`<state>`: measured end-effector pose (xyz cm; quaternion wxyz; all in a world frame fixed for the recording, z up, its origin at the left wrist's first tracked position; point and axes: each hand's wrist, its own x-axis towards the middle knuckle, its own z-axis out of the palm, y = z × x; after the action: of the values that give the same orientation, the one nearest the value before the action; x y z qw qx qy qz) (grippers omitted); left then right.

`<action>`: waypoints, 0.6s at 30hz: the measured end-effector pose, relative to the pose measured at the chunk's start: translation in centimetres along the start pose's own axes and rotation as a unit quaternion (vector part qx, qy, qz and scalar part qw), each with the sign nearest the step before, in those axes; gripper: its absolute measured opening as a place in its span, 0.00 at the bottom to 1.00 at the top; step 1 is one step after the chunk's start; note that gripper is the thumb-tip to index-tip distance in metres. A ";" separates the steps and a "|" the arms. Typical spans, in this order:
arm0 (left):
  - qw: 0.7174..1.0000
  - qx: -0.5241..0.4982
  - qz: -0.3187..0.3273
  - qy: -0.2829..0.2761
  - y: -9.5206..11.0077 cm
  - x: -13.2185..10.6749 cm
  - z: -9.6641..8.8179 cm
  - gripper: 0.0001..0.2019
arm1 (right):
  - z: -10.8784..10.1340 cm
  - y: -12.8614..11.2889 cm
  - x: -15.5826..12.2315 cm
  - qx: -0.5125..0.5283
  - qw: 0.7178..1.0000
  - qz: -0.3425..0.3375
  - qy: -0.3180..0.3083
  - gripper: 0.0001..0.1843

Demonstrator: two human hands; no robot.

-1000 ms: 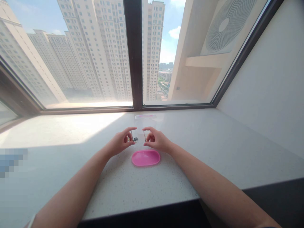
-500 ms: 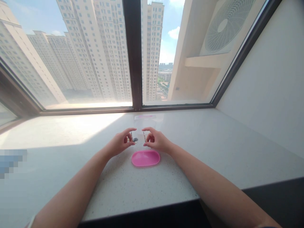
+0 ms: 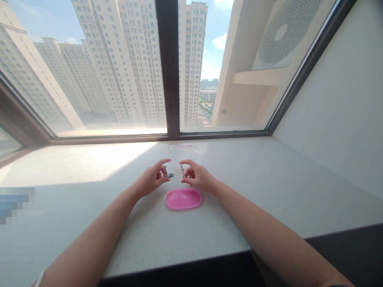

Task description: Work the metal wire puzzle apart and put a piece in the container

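Both my hands are raised over the worktop, facing each other with a small gap between them. In my left hand (image 3: 153, 175) is a small shiny metal piece (image 3: 170, 176) by the thumb tip, with a thin brownish strand (image 3: 164, 170) behind it among the fingers. My right hand (image 3: 197, 175) has a thin, chain-like metallic piece (image 3: 182, 170) between index finger and thumb, its other fingers curled. Both pieces are too small to name surely. Just below the hands lies a pink oval tray (image 3: 183, 199), with nothing in it.
Behind the hands, near the window frame (image 3: 172, 79), lies a clear, flat item with some pink (image 3: 183, 147). The pale speckled worktop (image 3: 167, 239) ends at a dark front edge. A white wall (image 3: 338, 131) stands at the right. A blurred bluish patch (image 3: 12, 203) is at far left.
The strand in my left hand and the thin piece in my right hand have shifted slightly and look more linked and bent. My left index finger has risen a little. The tray has not moved.
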<state>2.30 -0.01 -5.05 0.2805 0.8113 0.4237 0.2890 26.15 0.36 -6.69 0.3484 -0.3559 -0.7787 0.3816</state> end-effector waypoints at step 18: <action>1.000 -0.011 -0.021 -0.013 0.2 -0.1 0.0 0.26 | 0.1 -0.1 -0.1 0.039 0.999 0.019 0.005 0.35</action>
<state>2.37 -0.13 -4.95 0.3009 0.8029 0.4336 0.2772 26.03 0.22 -6.68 0.3587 -0.3590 -0.7542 0.4167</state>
